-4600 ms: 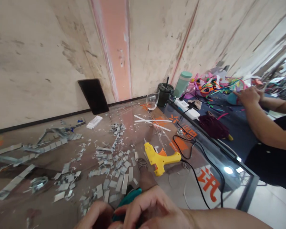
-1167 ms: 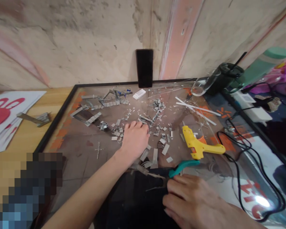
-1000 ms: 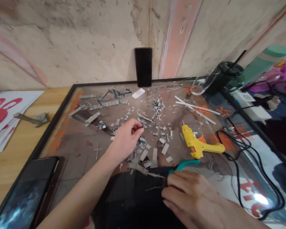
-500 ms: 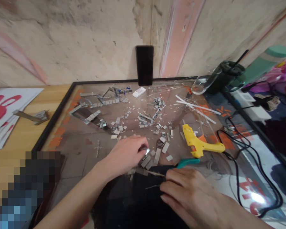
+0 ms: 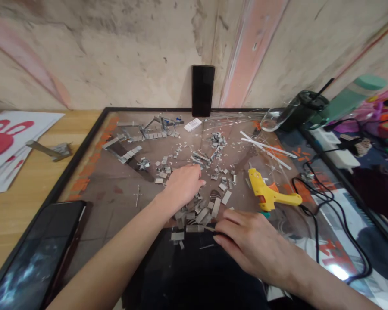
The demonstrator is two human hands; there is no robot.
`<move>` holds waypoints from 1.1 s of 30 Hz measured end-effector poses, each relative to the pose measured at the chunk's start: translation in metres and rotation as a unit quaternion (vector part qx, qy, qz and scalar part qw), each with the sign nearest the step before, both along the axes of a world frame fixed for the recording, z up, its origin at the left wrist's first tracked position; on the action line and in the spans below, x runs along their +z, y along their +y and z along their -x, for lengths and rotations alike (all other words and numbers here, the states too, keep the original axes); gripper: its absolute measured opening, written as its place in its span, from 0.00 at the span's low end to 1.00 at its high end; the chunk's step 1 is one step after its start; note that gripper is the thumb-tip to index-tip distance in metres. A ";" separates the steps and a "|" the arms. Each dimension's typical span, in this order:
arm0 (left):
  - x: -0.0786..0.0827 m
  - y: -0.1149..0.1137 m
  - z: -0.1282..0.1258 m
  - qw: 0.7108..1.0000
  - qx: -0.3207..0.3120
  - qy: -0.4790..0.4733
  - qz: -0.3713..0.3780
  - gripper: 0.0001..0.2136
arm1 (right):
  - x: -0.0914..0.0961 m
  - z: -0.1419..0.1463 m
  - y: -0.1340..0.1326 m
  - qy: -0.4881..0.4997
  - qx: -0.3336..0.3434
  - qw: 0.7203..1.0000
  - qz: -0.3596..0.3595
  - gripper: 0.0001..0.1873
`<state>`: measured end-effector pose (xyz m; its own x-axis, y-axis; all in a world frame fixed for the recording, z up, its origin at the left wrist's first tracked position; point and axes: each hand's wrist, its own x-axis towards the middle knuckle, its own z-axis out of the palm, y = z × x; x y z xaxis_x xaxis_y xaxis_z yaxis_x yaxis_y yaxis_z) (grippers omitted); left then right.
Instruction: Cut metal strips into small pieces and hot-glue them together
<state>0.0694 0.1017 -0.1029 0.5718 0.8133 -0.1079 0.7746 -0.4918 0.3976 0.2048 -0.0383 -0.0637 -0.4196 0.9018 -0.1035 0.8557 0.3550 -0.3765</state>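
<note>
My left hand [image 5: 186,183] hovers palm-down at the upper edge of a pile of small grey flat pieces [image 5: 202,214]. Its fingers are curled, and whatever is in them is hidden. Low on the right, my right hand [image 5: 245,237] is closed round a thin pointed tool [image 5: 210,229], whose tip points left at the pile's near edge. The rest of that tool is covered by the fingers. A thin strip [image 5: 207,246] lies just left of the right thumb. Some teal [image 5: 265,214] of another item shows behind the right knuckles.
A yellow glue gun [image 5: 263,189] with a black cord [image 5: 317,224] lies right. White sticks [image 5: 268,148] cross beyond it. Grey assembled frames [image 5: 123,150] stand at left. One phone [image 5: 203,90] leans on the wall; another phone [image 5: 35,254] lies lower left. A dark cup [image 5: 297,112] stands back right.
My left hand has moved up and away from the middle of the pile, uncovering more grey pieces. My right hand has shifted up and left, now covering most of the teal item.
</note>
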 end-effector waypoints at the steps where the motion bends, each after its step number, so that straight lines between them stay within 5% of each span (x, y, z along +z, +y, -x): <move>1: -0.002 0.000 -0.002 1.000 -0.002 0.004 -0.002 0.05 | 0.000 0.000 -0.001 0.000 -0.004 1.000 0.002 0.08; 13: -0.002 0.003 0.044 0.992 0.068 -0.096 0.053 0.12 | -0.001 -0.004 -0.002 0.030 -0.021 0.999 -0.001 0.11; 22: -0.006 -0.020 0.055 0.993 0.079 -0.076 0.033 0.10 | -0.002 -0.004 0.059 -0.218 -0.127 0.966 -0.059 0.13; 33: 0.002 -0.034 0.064 0.993 0.060 -0.090 0.036 0.13 | -0.008 0.006 0.068 -0.198 -0.112 0.973 -0.046 0.14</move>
<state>0.0050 0.0680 -0.1013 0.4861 0.8708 -0.0742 0.7395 -0.3646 0.5659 0.1990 0.0301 -0.0719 -0.1549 0.9791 -0.1317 0.9869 0.1593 0.0238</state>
